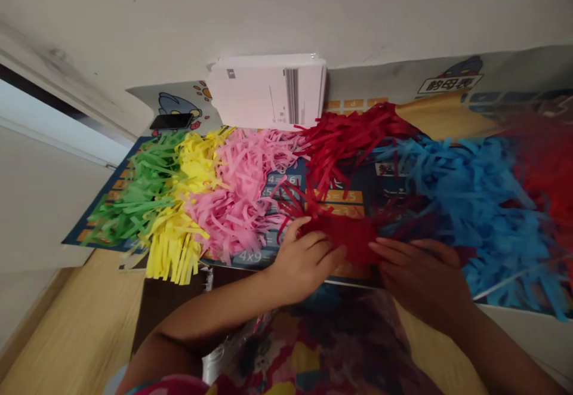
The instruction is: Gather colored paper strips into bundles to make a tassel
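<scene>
My left hand (304,261) and my right hand (418,269) meet over a bunch of dark red paper strips (351,237) near the front edge of a printed mat (340,195). Both hands have their fingers curled and pressed onto that bunch from either side. More red strips (353,132) spread out behind it. To the left lie heaps of pink strips (244,189), yellow strips (183,204) and green strips (138,195). Blue strips (474,198) cover the mat on the right.
A stack of white paper (268,90) leans against the wall behind the heaps. A dark phone (172,122) lies at the mat's back left corner. Wooden floor (76,329) shows at the lower left. A blurred red mass (548,168) sits at the far right.
</scene>
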Demonstrator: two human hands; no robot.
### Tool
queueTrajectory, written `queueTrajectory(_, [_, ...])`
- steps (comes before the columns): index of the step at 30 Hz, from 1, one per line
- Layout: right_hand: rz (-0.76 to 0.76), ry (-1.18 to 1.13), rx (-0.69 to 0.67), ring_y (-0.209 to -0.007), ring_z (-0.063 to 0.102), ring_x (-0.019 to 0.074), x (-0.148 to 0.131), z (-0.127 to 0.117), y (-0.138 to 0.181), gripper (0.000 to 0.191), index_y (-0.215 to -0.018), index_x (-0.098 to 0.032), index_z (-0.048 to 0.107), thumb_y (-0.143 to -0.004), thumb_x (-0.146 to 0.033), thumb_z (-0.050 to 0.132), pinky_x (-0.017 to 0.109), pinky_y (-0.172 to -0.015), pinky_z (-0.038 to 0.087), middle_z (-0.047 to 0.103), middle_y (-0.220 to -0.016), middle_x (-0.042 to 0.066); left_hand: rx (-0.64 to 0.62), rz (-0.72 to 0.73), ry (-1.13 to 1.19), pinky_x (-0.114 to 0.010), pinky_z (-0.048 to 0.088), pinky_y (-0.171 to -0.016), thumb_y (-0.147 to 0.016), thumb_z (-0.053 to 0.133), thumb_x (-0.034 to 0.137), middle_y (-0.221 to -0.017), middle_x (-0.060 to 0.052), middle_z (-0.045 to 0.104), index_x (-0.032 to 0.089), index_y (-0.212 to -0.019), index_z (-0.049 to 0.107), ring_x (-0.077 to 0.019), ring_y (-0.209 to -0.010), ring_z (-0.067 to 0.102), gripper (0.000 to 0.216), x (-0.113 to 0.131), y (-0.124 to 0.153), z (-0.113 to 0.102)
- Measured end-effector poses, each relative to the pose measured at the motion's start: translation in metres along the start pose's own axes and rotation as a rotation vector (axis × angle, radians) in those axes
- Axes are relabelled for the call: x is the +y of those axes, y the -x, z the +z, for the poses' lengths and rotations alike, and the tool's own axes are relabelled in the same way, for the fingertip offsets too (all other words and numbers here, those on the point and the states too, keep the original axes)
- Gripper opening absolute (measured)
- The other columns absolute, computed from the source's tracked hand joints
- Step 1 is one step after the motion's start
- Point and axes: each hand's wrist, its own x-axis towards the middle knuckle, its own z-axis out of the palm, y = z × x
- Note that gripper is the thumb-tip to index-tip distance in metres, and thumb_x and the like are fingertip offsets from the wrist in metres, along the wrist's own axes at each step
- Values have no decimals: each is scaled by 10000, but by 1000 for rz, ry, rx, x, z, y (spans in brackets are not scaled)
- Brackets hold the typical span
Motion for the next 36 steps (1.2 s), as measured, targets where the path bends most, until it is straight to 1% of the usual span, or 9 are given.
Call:
queueTrajectory(4, [4, -102, -158, -1071, 675, 176, 10, 11, 8, 222, -1108, -213, 639, -983, -152, 466, 409, -997, 344, 742, -1124, 33, -70, 17, 44, -446, 311, -1125, -968, 506, 162, -1011, -40, 748, 174, -968, 659, -190, -1045, 653, 154, -5, 3, 4])
queueTrajectory(7, [23, -140, -183, -1035, 682, 175, 20, 22, 12, 256, -1108, -208, 655, -987, -134, 443, 407, -983, 339, 760, -1025, 22, -141, -1, 57, -474, 309, -1124, -967, 473, 129, -1111, -73, 738, 163, -974, 630, -207, -1094, 654, 161, -13, 6, 6])
queueTrajectory(11, [185, -114, -174, -944, 679, 195, 23, 19, 7, 223, -1028, -227, 702, -988, -225, 483, 388, -854, 354, 758, -995, 31, -218, -126, 124, -437, 406, -1011, -974, 442, 143, -893, -51, 752, 168, -985, 601, -178, -840, 701, 161, -23, 8, 6])
queueTrajectory(15, [316, -168, -197, -852, 656, 202, 17, 19, -8, 226, -982, -244, 718, -984, -318, 504, 365, -767, 335, 743, -885, 22, -200, -305, 201, -404, 431, -902, -971, 484, 219, -868, -48, 750, 180, -1016, 615, -189, -801, 698, 143, -30, 4, 9])
queueTrajectory(21, [619, -12, -224, -698, 625, 204, 19, 39, -20, 305, -837, -219, 713, -973, -386, 496, 363, -717, 324, 691, -719, 21, -320, -428, 99, -393, 419, -794, -970, 513, 275, -701, -25, 714, 181, -968, 665, -190, -651, 661, 179, -39, -15, 16])
queueTrajectory(25, [571, 73, -84, -703, 619, 212, 21, 36, -16, 297, -794, -230, 711, -968, -371, 515, 375, -708, 318, 701, -709, 24, -179, -249, 93, -395, 402, -830, -962, 552, 305, -737, -32, 719, 185, -855, 664, -182, -743, 651, 196, -40, -22, 14])
queueTrajectory(28, [423, -25, 10, -875, 636, 242, 19, 26, -11, 178, -844, -234, 690, -939, -310, 560, 397, -792, 360, 743, -882, 33, -74, -26, 173, -396, 372, -981, -951, 586, 245, -912, -19, 761, 182, -891, 651, -157, -917, 666, 109, -39, -21, 8])
queueTrajectory(33, [343, -138, -150, -1026, 628, 250, 14, 14, -9, 329, -1204, -232, 630, -882, -252, 568, 424, -886, 370, 712, -1102, 76, -122, 200, 173, -413, 299, -1149, -969, 528, 142, -1035, -13, 776, 172, -872, 654, -155, -1081, 665, 162, -41, -17, 5])
queueTrajectory(36, [240, -217, -205, -941, 650, 205, 13, 15, -7, 230, -1070, -281, 688, -914, -202, 539, 410, -867, 340, 741, -988, 19, -159, 236, 200, -413, 307, -1169, -987, 503, 170, -1062, -9, 777, 180, -864, 667, -161, -1120, 663, 205, -42, -13, 9])
